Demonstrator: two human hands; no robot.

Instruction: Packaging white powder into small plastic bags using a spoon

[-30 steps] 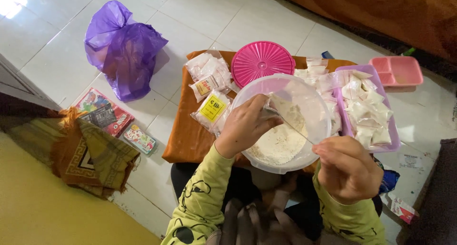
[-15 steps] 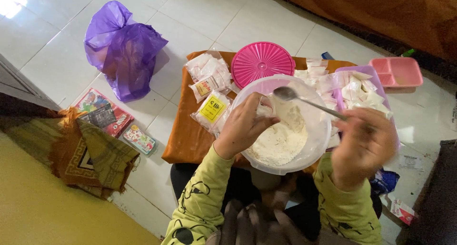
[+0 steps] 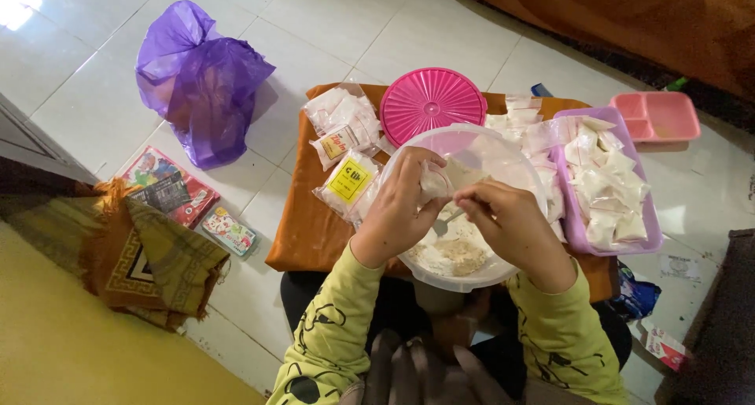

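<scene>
Bowl (image 3: pixel 511 169) was hemmed in: pink lid (image 3: pixel 432 102) far, purple tray (image 3: pixel 578 232) of packets right, sachets (image 3: pixel 346 149) left. Open passage only over the white floor tiles (image 3: pixel 409 27) far.

White tile floor (image 3: pixel 440 27), sunlit top-left; brown patterned rug (image 3: pixel 149 267) at left, yellow surface (image 3: pixel 71 350) beside.

A small clear plastic pouch (image 3: pixel 434 186) is being pinched by the fingers of the left hand (image 3: pixel 399 208), and a thin metal spoon (image 3: pixel 446 224) is being held above dry, matt white powder (image 3: pixel 448 252) in a translucent plastic bowl (image 3: pixel 515 165). At 12 o'clock a glossy ribbed pink plastic lid (image 3: pixel 432 102) is being shown. Glossy tiled floor (image 3: pixel 94 67) is being reflected upon at 10 o'clock beside a thin crinkled purple plastic bag (image 3: pixel 198 79).
</scene>
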